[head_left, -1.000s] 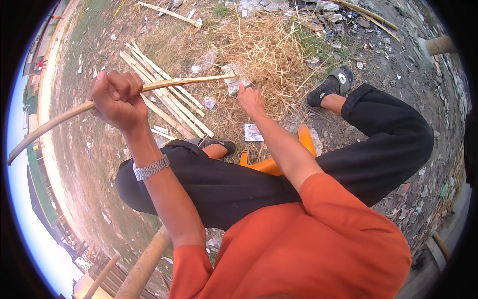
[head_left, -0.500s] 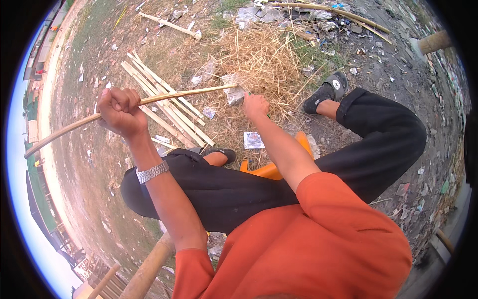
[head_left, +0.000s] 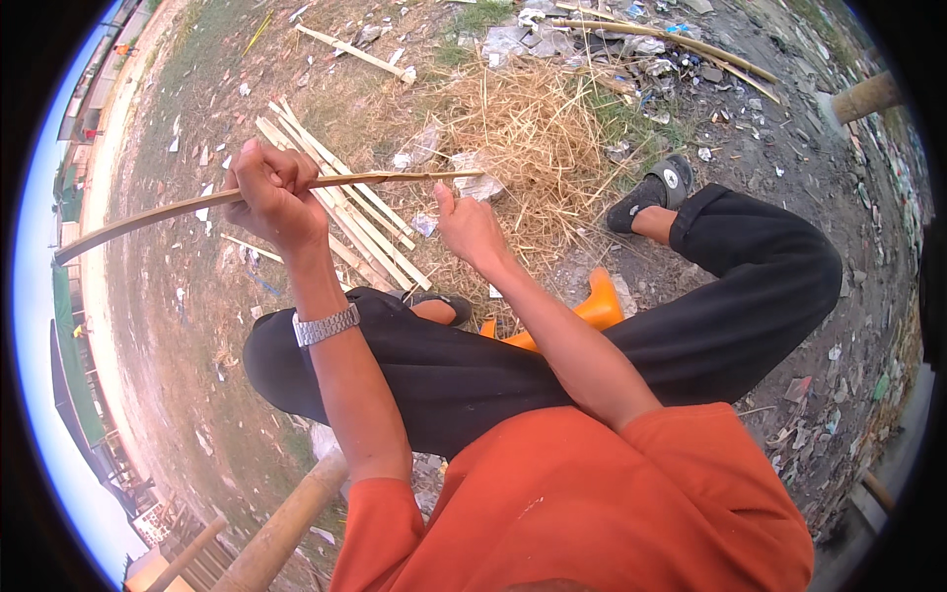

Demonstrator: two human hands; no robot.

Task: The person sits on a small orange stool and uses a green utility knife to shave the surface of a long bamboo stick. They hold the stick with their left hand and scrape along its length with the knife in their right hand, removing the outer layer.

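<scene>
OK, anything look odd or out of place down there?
One pale strip lies apart from the strip pile, and litter is strewn around. The long strip in the left hand looks bowed, though the lens may exaggerate that.

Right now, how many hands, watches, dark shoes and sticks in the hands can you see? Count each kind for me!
Hands: 2, the left hand and the right hand
Watches: 1, the silver watch
Dark shoes: 2, the left shoe and the right shoe
Sticks in the hands: 1, the long stick in the left grip
Total: 6
</scene>
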